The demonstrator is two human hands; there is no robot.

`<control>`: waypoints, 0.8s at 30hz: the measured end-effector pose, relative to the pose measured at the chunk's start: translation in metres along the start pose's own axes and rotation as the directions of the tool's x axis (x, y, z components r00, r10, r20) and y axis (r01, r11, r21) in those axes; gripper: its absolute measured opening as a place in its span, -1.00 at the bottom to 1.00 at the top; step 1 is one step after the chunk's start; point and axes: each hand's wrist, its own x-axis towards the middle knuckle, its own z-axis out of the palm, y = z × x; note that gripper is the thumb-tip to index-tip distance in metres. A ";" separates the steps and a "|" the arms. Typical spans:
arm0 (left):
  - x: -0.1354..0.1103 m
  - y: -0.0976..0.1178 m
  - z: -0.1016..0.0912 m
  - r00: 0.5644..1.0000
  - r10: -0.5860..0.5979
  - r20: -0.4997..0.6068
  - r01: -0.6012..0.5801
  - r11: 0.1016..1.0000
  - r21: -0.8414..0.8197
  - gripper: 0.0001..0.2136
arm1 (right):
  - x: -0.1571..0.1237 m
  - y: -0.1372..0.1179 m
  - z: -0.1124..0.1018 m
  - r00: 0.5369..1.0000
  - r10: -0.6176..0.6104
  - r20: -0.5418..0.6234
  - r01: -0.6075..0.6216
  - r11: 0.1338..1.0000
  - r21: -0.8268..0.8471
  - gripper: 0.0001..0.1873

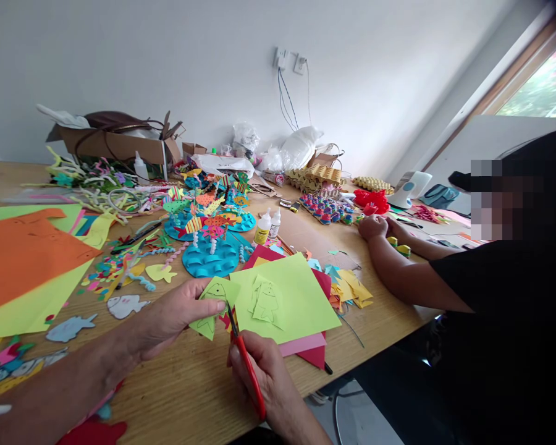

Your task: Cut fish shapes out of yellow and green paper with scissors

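Observation:
My left hand [173,315] pinches a small lime-green paper piece [212,304] with a fish outline drawn on it, held just above the wooden table [189,383]. My right hand [264,377] grips red-handled scissors [245,358], whose blades point up into the lower edge of that piece. Just to the right lies a lime-green paper sheet [291,303] with fish outlines, on top of red and pink sheets.
A person in black sits at the right, with a hand [373,227] on the table. Blue craft plates with paper fish [210,247], glue bottles [267,225], orange paper [23,253], cut-out fish [125,305], pipe cleaners, a cardboard box [115,145] and egg cartons [315,176] crowd the tabletop.

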 end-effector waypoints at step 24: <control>0.000 -0.001 -0.006 0.999 0.005 0.032 -0.012 0.976 0.216 -0.83 | -0.001 -0.003 -0.001 0.999 0.027 0.025 -0.027 1.000 0.010 -0.53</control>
